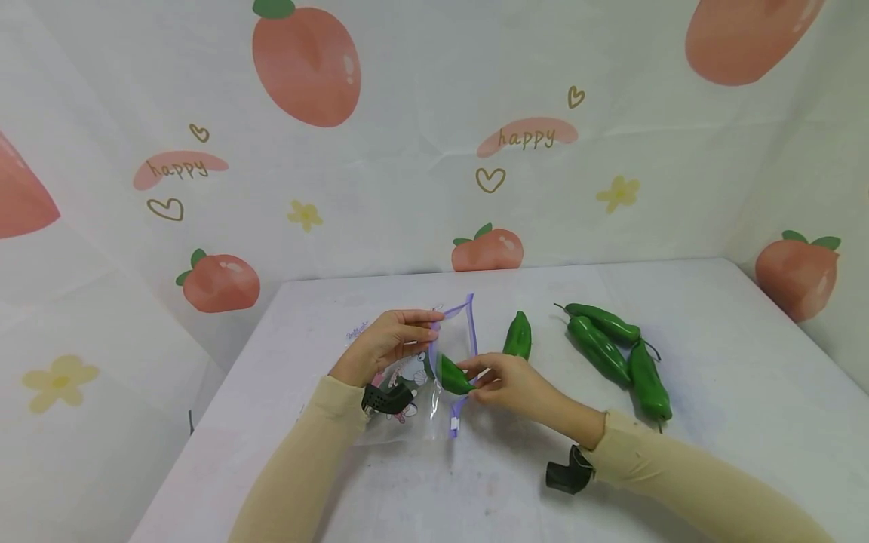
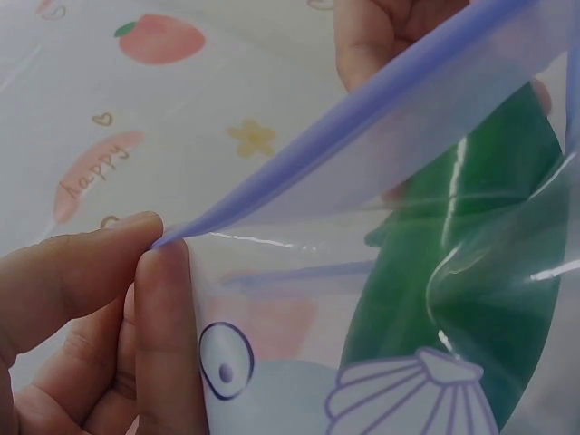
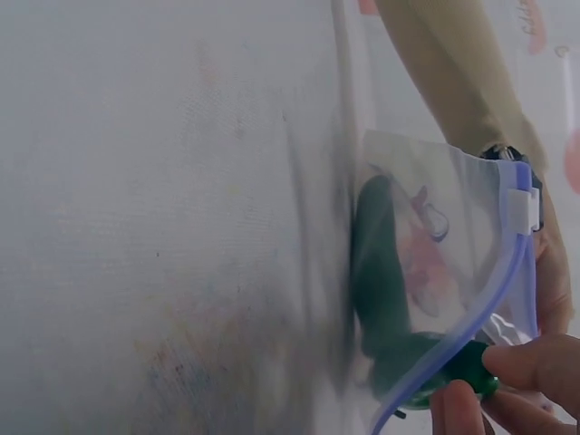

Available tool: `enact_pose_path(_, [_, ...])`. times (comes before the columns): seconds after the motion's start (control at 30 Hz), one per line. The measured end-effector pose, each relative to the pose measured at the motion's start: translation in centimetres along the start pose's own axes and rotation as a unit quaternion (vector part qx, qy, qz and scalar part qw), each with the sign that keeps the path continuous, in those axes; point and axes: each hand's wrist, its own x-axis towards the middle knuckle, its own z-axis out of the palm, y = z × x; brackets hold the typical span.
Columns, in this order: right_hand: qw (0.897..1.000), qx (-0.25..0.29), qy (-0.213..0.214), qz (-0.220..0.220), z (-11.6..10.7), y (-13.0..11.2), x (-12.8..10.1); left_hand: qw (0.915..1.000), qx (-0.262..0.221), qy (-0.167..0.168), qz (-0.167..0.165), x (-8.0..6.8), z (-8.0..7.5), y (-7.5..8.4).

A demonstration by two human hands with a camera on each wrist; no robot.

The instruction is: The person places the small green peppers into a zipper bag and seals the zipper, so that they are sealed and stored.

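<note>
A clear zip bag [image 1: 424, 421] with a purple zip edge and printed cartoon figures stands with its mouth apart, facing right. Thumb and fingers of my left hand [image 1: 388, 345] pinch the upper rim of its mouth. My right hand [image 1: 508, 386] holds a green pepper [image 1: 453, 375] by one end, the rest of it inside the mouth. Through the plastic, the right wrist view shows another green pepper [image 3: 378, 263] lying in the bag. A white slider [image 3: 523, 211] sits at one end of the zip.
On the white table [image 1: 516, 483], one green pepper [image 1: 519, 335] lies just behind my right hand. Farther right, three more lie touching: a rear pepper [image 1: 604, 320], a middle pepper [image 1: 597, 351] and a front pepper [image 1: 649, 385]. A fruit-print cloth [image 1: 407, 204] hangs behind.
</note>
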Motion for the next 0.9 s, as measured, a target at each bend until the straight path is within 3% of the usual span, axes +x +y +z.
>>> enact_pose_path(0.43, [0.999,-0.001,-0.022,-0.024,0.7,0.4,0.5,0.9998,-0.007,-0.016,0.007,0.1,-0.1,0.1])
enact_pose_path(0.9, [0.999,-0.024,-0.029,-0.009,1.4,0.2,0.5,0.9999,-0.011,-0.012,0.003,-0.1,0.0,0.4])
